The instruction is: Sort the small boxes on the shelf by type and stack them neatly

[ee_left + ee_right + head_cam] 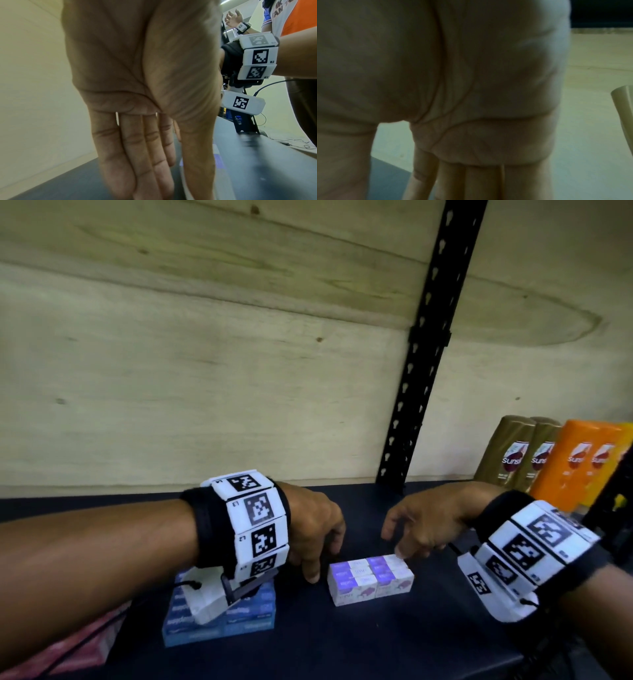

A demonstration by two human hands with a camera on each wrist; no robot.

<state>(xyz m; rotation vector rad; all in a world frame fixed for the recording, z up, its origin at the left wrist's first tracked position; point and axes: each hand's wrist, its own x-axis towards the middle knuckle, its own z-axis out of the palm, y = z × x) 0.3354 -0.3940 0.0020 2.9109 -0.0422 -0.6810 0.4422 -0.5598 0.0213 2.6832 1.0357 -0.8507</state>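
A neat block of small purple-and-white boxes [370,579] sits mid-shelf on the dark shelf board [342,642]. My left hand [317,537] hangs just left of the block, fingers pointing down and straight, thumb tip near the board; the left wrist view shows its open palm [137,94] holding nothing, with a sliver of the purple boxes [219,162] beside the thumb. My right hand [416,529] hovers at the block's back right corner, fingertips touching its top edge. The right wrist view shows its fingers [471,182] straight. A stack of blue boxes [219,619] lies under my left wrist.
Pink packs [68,652] lie at the shelf's front left. Gold bottles [513,453] and orange bottles [582,463] stand at the back right. A black slotted upright [421,364] rises against the plywood back wall [205,354]. Another person's hand [234,18] shows in the left wrist view.
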